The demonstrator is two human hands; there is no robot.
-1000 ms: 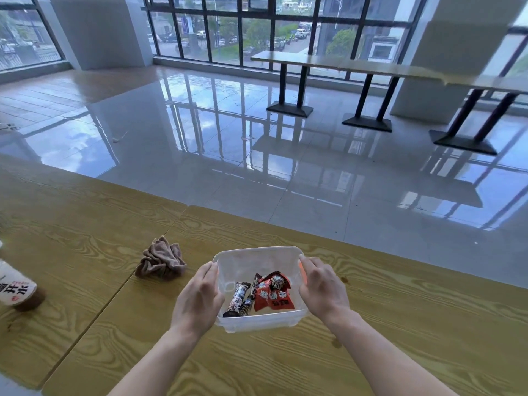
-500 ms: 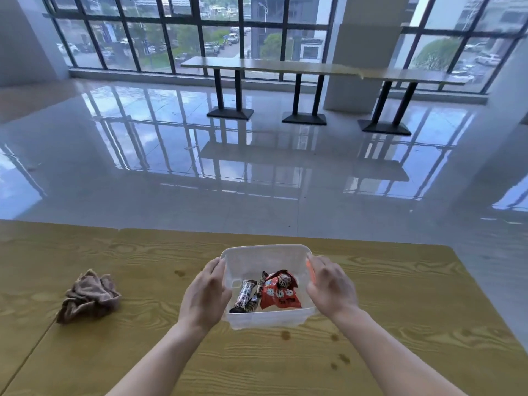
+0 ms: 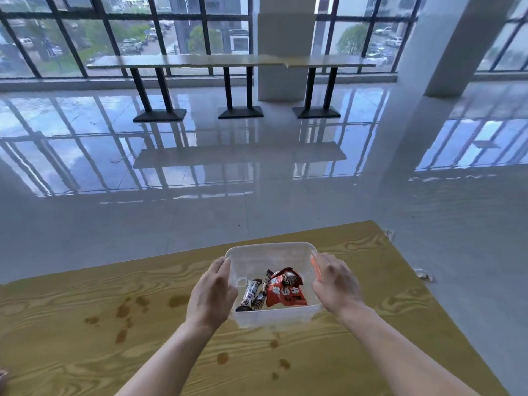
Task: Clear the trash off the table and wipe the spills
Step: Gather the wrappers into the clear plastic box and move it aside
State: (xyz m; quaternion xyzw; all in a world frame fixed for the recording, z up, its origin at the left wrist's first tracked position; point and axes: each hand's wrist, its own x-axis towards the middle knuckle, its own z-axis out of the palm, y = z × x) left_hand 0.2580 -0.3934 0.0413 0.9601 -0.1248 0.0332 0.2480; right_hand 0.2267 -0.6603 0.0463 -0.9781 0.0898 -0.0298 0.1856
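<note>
A clear plastic tub is held over the right part of the wooden table. My left hand grips its left wall and my right hand grips its right wall. Inside lie a crumpled red wrapper and a black-and-white wrapper. Brown spill spots mark the wood left of the tub, and a few more brown spots lie below it. The brown cloth is out of view.
The table's right edge runs diagonally close to my right arm. Beyond it is glossy grey floor with two small scraps. A long counter on black legs stands by the windows, next to a white pillar.
The view has swung right along the table with the tub still in both hands. The brown cloth and the bottle have left the frame; the table's right end and more spill spots have come in.
</note>
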